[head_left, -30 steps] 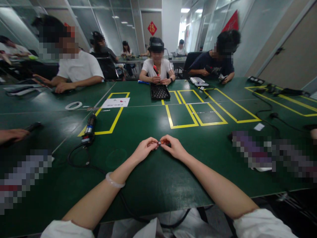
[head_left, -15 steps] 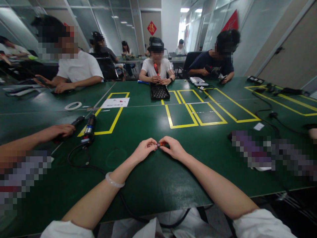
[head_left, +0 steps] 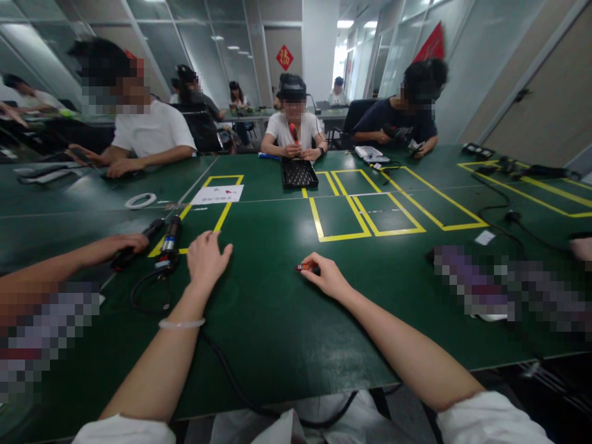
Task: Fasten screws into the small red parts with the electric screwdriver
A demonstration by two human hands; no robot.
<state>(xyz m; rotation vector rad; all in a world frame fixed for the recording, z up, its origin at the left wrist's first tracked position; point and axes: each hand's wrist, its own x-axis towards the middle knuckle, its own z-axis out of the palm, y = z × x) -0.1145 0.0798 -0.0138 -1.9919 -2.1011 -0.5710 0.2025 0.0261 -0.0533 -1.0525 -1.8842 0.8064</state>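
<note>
My right hand (head_left: 327, 275) is closed on a small orange-and-black piece (head_left: 304, 267), held just over the green table (head_left: 272, 333). One end of it pokes out past the fingertips; it is too small to name. My left hand (head_left: 208, 259) is open, thumb apart from the fingers, and nothing shows in it. It hovers near a yellow tape outline and to the right of a black cylindrical tool (head_left: 171, 235) with a blue band and a cable. A white bangle (head_left: 181, 324) circles my left wrist.
At the left, another person's hand (head_left: 134, 243) grips a dark tool. A printed white sheet (head_left: 217, 195) and a white ring (head_left: 140, 201) lie farther back. Across the table a person works over a black tray (head_left: 300, 175). A black cable (head_left: 226, 364) runs below my left arm.
My left hand has let go of the small orange-and-black piece and moved left toward the cylindrical tool, opening. My right hand stays in place, still holding the piece.
</note>
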